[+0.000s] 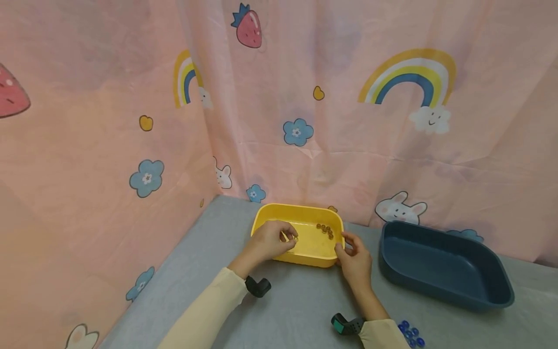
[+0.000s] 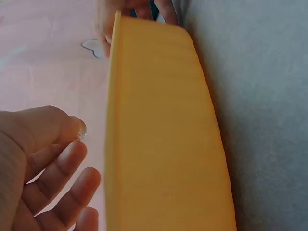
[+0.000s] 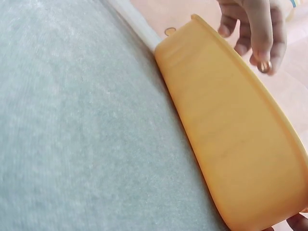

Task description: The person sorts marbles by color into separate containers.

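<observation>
The left hand (image 1: 266, 241) pinches one small, glassy, round bead (image 1: 296, 238) above the yellow rectangular plastic tray (image 1: 301, 261); the right hand (image 1: 356, 265) grips this tray's right end. Work seems partway — small brown round beads (image 1: 328, 229) lie inside the tray, blue glassy round beads (image 1: 409, 334) outside it, nearer and rightward.

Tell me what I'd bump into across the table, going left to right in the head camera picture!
Left grip, pinching a small bead → brown beads → right grip → dark blue tray.
</observation>
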{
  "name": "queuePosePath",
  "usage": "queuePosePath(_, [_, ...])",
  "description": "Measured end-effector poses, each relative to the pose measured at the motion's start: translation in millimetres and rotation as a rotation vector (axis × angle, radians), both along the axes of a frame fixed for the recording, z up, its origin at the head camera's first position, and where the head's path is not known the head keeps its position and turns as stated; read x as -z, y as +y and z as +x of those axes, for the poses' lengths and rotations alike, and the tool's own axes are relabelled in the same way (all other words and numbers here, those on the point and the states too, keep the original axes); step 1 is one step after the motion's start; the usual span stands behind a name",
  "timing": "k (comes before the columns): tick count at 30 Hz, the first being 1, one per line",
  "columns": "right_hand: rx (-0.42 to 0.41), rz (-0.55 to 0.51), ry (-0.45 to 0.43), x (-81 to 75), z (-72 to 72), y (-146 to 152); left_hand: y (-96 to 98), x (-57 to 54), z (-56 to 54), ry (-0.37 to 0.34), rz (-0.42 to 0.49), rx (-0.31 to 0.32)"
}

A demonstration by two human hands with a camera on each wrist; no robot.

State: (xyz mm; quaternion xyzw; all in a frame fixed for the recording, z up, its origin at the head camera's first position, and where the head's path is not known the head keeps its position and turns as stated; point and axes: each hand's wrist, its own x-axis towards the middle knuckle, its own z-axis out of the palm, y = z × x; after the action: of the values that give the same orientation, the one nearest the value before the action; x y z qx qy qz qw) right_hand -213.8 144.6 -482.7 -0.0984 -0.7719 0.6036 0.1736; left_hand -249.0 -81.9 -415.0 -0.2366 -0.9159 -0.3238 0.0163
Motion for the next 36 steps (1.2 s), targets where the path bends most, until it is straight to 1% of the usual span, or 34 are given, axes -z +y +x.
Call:
queuePosePath(4, [-0.001, -0.007, 0.006, -0.3, 0.5, -0.1, 4.1, 2.2, -13.6, -0.022, -0.013, -0.024])
queuePosePath(9, [-0.016, -0.022, 0.011, -0.4, 0.9, 0.4, 6.6, 10.4, -27.6, -0.048, -0.043, -0.069])
queuePosePath(13, [-0.010, -0.014, 0.010, 1.3, 0.1, 1.3, 8.2, 17.1, -37.1, -0.051, -0.075, -0.077])
queuePosePath(17, [-0.008, -0.010, 0.004, 0.7, -0.2, 1.4, 9.8, 21.2, -44.5, -0.079, -0.118, -0.086])
queuePosePath(22, [0.003, 0.002, 0.003, 3.1, -1.2, 1.4, 11.7, 25.4, -51.1, -0.131, -0.142, -0.095])
queuePosePath(26, [0.007, 0.012, -0.001, 4.3, -1.6, 1.2, 12.6, 28.6, -55.0, -0.158, -0.147, -0.102])
queuePosePath(36, [0.005, 0.001, 0.003, 2.4, -1.7, 0.9, 12.7, 32.5, -57.9, -0.227, -0.150, -0.121])
